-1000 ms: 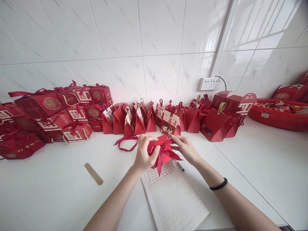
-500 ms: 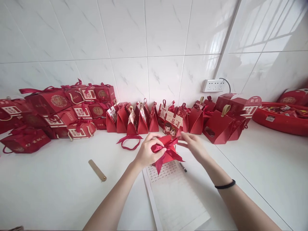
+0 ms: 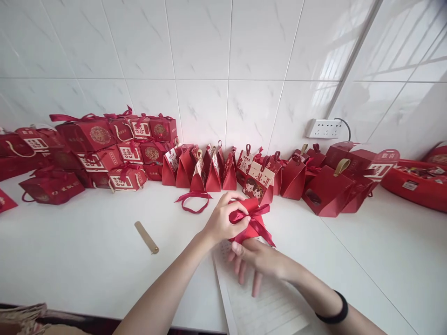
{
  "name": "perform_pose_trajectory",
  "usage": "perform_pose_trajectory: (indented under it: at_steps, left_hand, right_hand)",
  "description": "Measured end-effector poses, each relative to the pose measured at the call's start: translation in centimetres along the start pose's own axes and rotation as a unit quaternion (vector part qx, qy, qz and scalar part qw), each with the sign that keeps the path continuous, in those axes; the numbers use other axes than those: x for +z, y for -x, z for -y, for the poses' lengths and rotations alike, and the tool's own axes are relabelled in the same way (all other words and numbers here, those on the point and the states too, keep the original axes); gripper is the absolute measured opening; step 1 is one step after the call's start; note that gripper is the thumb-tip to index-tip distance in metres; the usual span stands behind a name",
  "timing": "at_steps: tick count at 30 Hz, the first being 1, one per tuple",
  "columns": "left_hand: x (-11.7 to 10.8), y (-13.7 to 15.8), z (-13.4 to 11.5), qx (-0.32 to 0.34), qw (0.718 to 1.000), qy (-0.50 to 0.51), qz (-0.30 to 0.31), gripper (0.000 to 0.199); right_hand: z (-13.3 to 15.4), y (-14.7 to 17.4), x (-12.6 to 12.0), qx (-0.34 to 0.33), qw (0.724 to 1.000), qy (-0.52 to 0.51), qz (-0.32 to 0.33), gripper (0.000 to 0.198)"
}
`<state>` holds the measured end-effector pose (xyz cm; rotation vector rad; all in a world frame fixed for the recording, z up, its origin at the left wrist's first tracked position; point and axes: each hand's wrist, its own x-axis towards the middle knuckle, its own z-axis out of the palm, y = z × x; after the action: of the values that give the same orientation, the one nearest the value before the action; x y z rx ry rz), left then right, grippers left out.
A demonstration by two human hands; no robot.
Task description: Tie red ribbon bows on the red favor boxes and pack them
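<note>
My left hand [image 3: 226, 218] grips a small red gift box [image 3: 256, 228] at its left side, thumb and fingers closed at the knot of its dark red ribbon bow [image 3: 258, 214]. Just below the box is my right hand [image 3: 258, 260], slightly blurred, palm turned toward me and fingers spread. Its thumb lies close to a ribbon tail at the box's lower edge; whether it touches the tail I cannot tell. Beneath both hands lies a notebook [image 3: 268, 302] with handwriting near its top. A loose loop of ribbon [image 3: 193, 210] rests beyond my left hand.
Stacked red gift boxes [image 3: 87, 139] stand at the left. Several triangular red boxes [image 3: 186, 170] line the tiled wall, with larger handled ones [image 3: 328, 190] at the right. A tan strip [image 3: 146, 237] lies on the white table. A power strip [image 3: 324, 129] and red basin [image 3: 415, 186] are farther right.
My right hand has moved from the box's right side to below it, with fingers now spread downward. My left hand keeps its grip. The whole view has shifted, so things appear farther right.
</note>
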<state>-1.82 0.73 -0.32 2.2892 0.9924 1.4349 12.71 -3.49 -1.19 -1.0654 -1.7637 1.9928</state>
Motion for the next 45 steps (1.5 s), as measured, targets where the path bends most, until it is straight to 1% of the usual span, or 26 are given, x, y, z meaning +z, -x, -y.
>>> perform_pose_trajectory:
  at_steps: [3, 5, 7, 10, 14, 20, 24, 27, 31, 40, 45]
  left_hand:
    - [0.0, -0.1, 0.0, -0.005, 1.0, -0.005, -0.002, 0.005]
    - [0.0, -0.1, 0.0, -0.008, 1.0, -0.001, 0.001, 0.005]
    - [0.0, 0.0, 0.0, -0.009, 1.0, 0.003, 0.005, 0.005]
    - [0.1, 0.0, -0.2, -0.006, 1.0, 0.005, 0.007, 0.006]
    - [0.1, 0.0, -0.3, -0.009, 1.0, 0.003, 0.009, 0.007]
    - [0.0, -0.1, -0.5, -0.012, 1.0, 0.007, 0.01, 0.008]
    - [-0.3, 0.0, -0.3, -0.009, 0.999, 0.014, 0.035, 0.003]
    - [-0.4, 0.1, -0.1, -0.002, 0.999, 0.017, 0.049, 0.01]
    - [-0.3, 0.1, -0.1, -0.007, 0.999, 0.013, 0.029, 0.009]
    - [0.0, 0.1, -0.2, 0.001, 1.0, 0.015, 0.025, 0.007]
    - [0.0, 0.1, -0.2, 0.002, 1.0, 0.011, 0.024, 0.006]
  right_hand:
    - [-0.8, -1.4, 1.4, -0.045, 0.994, -0.087, -0.052, 0.066]
    - [-1.0, -1.8, 2.0, -0.067, 0.99, -0.111, -0.059, 0.065]
    - [-1.2, -1.9, 2.3, -0.075, 0.989, -0.117, -0.046, 0.065]
    - [-1.4, -1.9, 2.3, -0.07, 0.991, -0.109, -0.016, 0.067]
    - [-1.6, -1.8, 2.0, -0.07, 0.993, -0.091, 0.01, 0.064]
    - [-1.3, -1.5, 1.8, -0.064, 0.995, -0.053, 0.052, 0.065]
    - [-1.0, -1.4, 1.5, -0.07, 0.996, -0.031, 0.054, 0.065]
    - [-1.0, -1.5, 1.3, -0.072, 0.996, -0.026, 0.045, 0.065]
    - [-1.2, -1.7, 1.4, -0.07, 0.996, -0.03, 0.044, 0.065]
    - [-1.2, -1.4, 1.6, -0.071, 0.994, -0.022, 0.078, 0.068]
    - [-1.5, -1.8, 1.5, -0.051, 0.991, 0.0, 0.126, 0.07]
